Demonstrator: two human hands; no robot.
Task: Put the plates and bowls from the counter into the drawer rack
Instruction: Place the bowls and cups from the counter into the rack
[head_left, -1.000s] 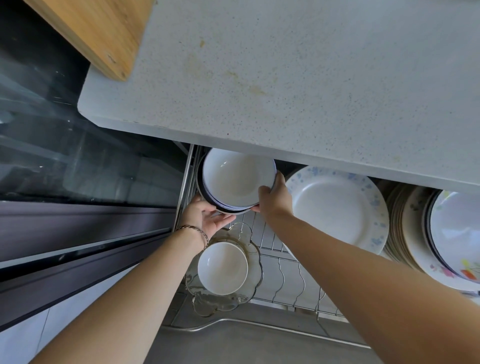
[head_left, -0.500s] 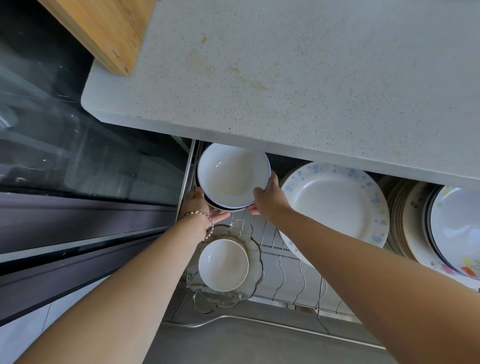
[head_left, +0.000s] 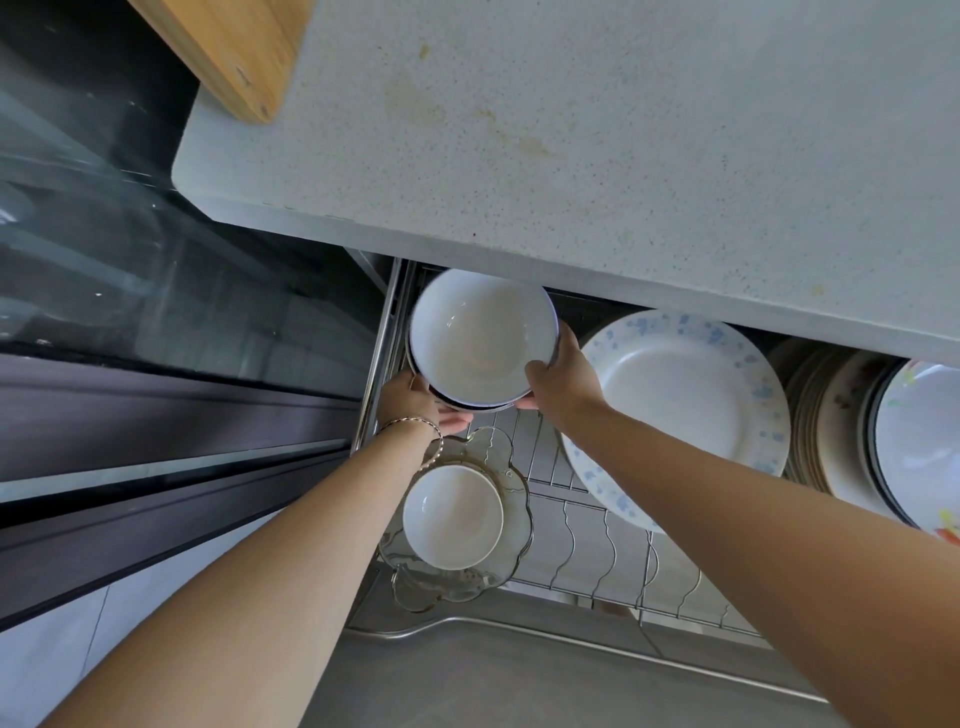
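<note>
A stack of white bowls with dark rims (head_left: 483, 338) is tilted at the back left corner of the open drawer rack (head_left: 587, 545), partly under the counter edge. My left hand (head_left: 415, 400), a bracelet on its wrist, supports the stack from below. My right hand (head_left: 561, 374) grips its right rim. In front of them a small white bowl (head_left: 452, 514) sits inside a scalloped glass dish (head_left: 511, 478). A large white plate with blue flowers (head_left: 680, 410) stands in the rack to the right.
The speckled counter (head_left: 597, 130) overhangs the drawer's back. A wooden board (head_left: 228, 47) lies at its far left corner. More plates (head_left: 831, 426) and a flower-patterned bowl (head_left: 924, 441) stand at the right. A dark glass oven front (head_left: 156, 312) is left of the drawer.
Both hands have pushed the bowl stack a little further back and up toward the counter edge. The grip on it is unchanged.
</note>
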